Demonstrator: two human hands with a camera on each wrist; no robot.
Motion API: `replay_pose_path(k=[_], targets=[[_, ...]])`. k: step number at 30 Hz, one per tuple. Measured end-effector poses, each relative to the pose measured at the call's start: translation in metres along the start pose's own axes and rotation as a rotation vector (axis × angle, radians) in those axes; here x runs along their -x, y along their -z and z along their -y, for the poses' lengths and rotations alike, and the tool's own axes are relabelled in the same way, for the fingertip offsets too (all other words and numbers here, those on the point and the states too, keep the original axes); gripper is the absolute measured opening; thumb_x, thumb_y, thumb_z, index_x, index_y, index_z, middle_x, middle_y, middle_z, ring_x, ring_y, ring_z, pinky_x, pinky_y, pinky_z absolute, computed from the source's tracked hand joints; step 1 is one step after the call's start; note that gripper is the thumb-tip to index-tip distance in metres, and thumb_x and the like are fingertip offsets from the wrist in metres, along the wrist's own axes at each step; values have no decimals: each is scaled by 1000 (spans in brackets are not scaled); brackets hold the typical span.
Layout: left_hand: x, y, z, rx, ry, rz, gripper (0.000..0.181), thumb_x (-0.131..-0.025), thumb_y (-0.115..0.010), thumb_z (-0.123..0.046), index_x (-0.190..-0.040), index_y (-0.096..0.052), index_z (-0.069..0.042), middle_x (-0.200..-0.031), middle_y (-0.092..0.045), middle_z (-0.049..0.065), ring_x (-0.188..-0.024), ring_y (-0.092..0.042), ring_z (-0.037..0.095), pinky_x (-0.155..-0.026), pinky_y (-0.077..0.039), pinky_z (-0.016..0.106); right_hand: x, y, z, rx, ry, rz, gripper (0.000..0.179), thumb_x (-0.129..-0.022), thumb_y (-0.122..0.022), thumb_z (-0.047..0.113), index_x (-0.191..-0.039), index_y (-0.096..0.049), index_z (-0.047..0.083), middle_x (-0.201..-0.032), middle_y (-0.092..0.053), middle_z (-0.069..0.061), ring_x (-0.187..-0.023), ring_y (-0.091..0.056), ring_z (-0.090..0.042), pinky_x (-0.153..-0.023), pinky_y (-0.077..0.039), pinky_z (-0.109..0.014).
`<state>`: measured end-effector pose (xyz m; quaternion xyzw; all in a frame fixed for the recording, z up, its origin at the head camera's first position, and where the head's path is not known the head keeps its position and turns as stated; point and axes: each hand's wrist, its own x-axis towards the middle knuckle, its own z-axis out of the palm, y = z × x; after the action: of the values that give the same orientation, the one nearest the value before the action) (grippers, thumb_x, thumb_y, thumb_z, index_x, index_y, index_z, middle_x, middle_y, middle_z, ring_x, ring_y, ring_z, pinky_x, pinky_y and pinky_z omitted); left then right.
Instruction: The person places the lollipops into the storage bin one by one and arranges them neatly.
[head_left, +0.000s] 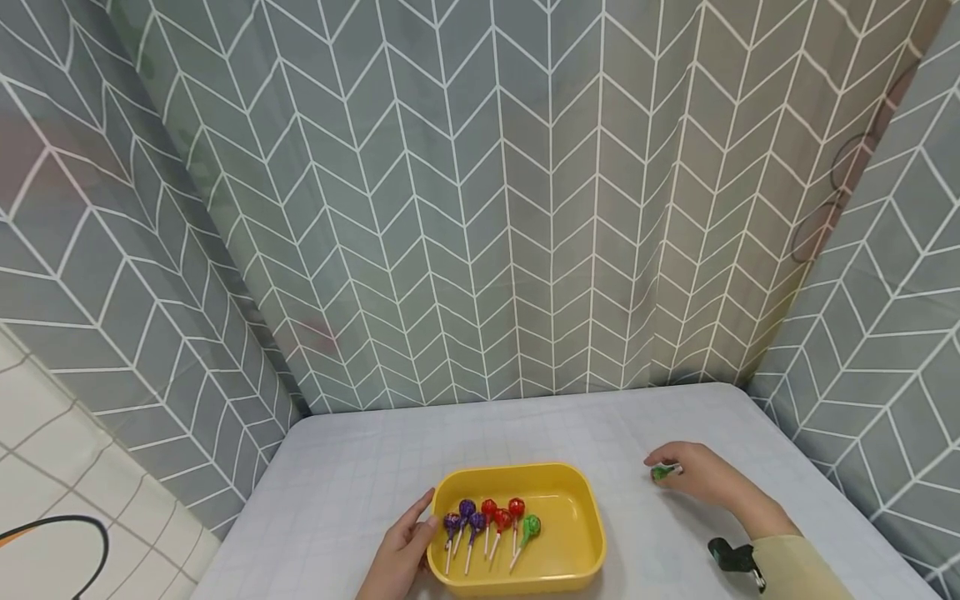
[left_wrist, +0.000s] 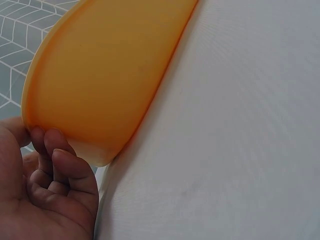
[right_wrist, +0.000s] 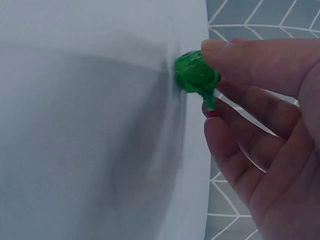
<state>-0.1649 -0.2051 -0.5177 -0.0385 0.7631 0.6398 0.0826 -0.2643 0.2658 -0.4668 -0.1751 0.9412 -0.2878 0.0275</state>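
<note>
A yellow plastic tray [head_left: 587, 533] rests on the table, holding three purple lollipops [head_left: 467, 508], three red lollipops [head_left: 502, 518] and one green lollipop [head_left: 531, 526] in its left and middle part, sticks toward the near side. My left hand [head_left: 401, 550] grips the tray's left rim, thumb at the top edge; the left wrist view has its curled fingers [left_wrist: 75, 170] against the outer wall. Right of the tray, my right hand [head_left: 708, 475] pinches another green lollipop [right_wrist: 195, 75] by its wrapped head, close over the tablecloth, with the stick pointing toward the palm.
A white cloth covers the table [head_left: 360, 450]. Grey curtains [head_left: 525, 208] with white zigzag lines hang behind and on both sides. A black device [head_left: 731, 556] sits at the right wrist. A dark cable [head_left: 90, 521] loops at the lower left.
</note>
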Motion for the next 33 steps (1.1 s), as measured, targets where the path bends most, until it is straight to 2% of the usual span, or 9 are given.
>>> replay_pose_path(k=[7,15,21,25,29,33], targets=[[1,1,0,-10,-41,6,73,-100,-53,-48,-157,-27,-9,-92,-69,11,-65,-58,19,-58,-53,31,0,-7,-4,59,16,2,22,-78,-79,1,-99,-75,7,-97,-70,-2,-97,-65,-30,-87,-51,-51],[2,0,-2,-19,-38,4,75,-99,-55,-50,-156,-28,-8,-86,-68,11,-63,-55,17,-57,-51,31,-2,-3,2,110,28,-12,22,-78,-82,7,-99,-75,10,-94,-69,2,-88,-63,-20,-82,-52,-45],[2,1,-3,-22,-29,0,75,-99,-54,-49,-156,-28,-8,-87,-68,10,-63,-55,17,-57,-51,30,-2,3,20,82,19,-77,20,-80,-82,15,-96,-71,17,-87,-65,11,-83,-60,-12,-76,-52,-38],[2,0,-2,-23,-27,-3,74,-100,-54,-49,-156,-28,-8,-87,-68,10,-63,-55,17,-57,-51,30,-1,6,32,30,24,-94,26,-81,-82,23,-104,-70,17,-88,-64,12,-80,-60,-10,-70,-52,-28],[1,0,-1,-22,-24,-4,73,-100,-54,-48,-156,-28,-9,-88,-68,10,-65,-56,18,-58,-51,31,-1,8,42,-39,71,-101,38,-85,-80,25,-120,-68,16,-97,-66,9,-82,-62,-9,-68,-53,-22],[0,0,0,-29,-20,-6,73,-100,-54,-48,-156,-28,-9,-88,-68,10,-65,-56,19,-58,-51,31,2,10,52,-102,144,-88,35,-89,-75,31,-121,-70,17,-105,-67,5,-82,-63,-8,-69,-54,-22]])
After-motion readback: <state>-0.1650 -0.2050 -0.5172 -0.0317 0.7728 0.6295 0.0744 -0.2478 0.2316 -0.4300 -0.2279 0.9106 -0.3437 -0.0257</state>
